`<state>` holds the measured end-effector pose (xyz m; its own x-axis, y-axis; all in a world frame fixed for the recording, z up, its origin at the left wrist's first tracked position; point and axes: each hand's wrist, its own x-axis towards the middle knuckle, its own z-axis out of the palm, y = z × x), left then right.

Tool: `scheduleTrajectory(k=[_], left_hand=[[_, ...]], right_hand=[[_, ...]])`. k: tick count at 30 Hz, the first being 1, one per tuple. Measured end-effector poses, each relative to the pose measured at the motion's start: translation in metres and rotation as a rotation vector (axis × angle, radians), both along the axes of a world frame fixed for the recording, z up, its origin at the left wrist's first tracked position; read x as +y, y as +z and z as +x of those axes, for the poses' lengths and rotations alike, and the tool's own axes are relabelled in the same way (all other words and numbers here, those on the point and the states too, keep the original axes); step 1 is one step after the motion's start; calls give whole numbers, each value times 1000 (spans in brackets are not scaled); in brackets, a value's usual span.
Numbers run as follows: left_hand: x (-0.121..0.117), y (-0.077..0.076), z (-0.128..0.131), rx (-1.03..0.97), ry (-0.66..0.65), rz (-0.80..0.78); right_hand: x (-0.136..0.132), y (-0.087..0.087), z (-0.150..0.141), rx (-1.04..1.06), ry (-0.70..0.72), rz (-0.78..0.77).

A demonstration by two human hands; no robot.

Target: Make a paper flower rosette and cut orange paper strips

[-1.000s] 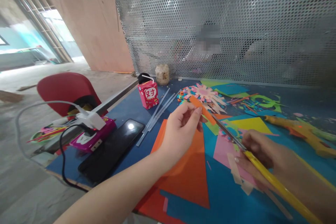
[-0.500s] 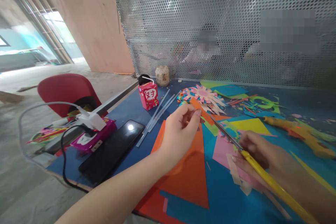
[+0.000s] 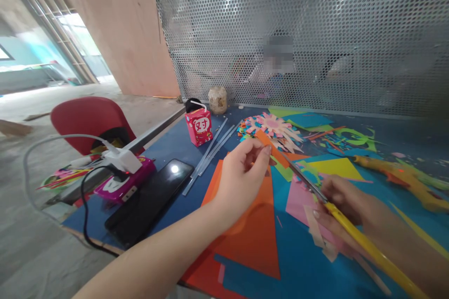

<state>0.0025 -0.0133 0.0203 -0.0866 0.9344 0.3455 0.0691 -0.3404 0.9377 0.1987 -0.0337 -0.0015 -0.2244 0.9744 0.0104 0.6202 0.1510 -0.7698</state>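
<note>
A small orange paper strip (image 3: pixel 265 138) is pinched between the thumb and fingers of my left hand (image 3: pixel 245 163), raised over the table. My right hand (image 3: pixel 347 201) grips yellow-handled scissors (image 3: pixel 336 215), whose metal blades point up and left. The blade tips meet the lower right end of the strip; I cannot tell how far apart the blades are. Under my left hand lie orange paper sheets (image 3: pixel 252 233). Below my right hand are pink paper (image 3: pixel 296 201) and a large blue sheet (image 3: pixel 294 261). Behind the strip sits a pile of fringed paper flowers (image 3: pixel 271 124).
A glue gun (image 3: pixel 403 177) lies at right, near yellow paper (image 3: pixel 336 168) and paper scraps (image 3: pixel 343 140). Glue sticks (image 3: pixel 212 152), a red drink carton (image 3: pixel 199 126), a phone (image 3: pixel 150 201) and a purple power strip (image 3: pixel 140 180) occupy the left. A perforated metal panel (image 3: pixel 224 32) stands behind.
Both hands, the orange strip and the scissors hold nearly the same position. Only a very slight shift of the view shows.
</note>
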Motion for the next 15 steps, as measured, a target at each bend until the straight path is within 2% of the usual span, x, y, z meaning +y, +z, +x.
scheduleTrajectory(k=[3,5,15], left_hand=[[0,-2,1,0,-18,1],[0,-2,1,7,-16,-1],[0,-1,2,4,-12,-26]], right_hand=[[0,2,-1,-10,58,-109],[0,1,0,-35,69,-120],[1,0,5,-171,81,68]])
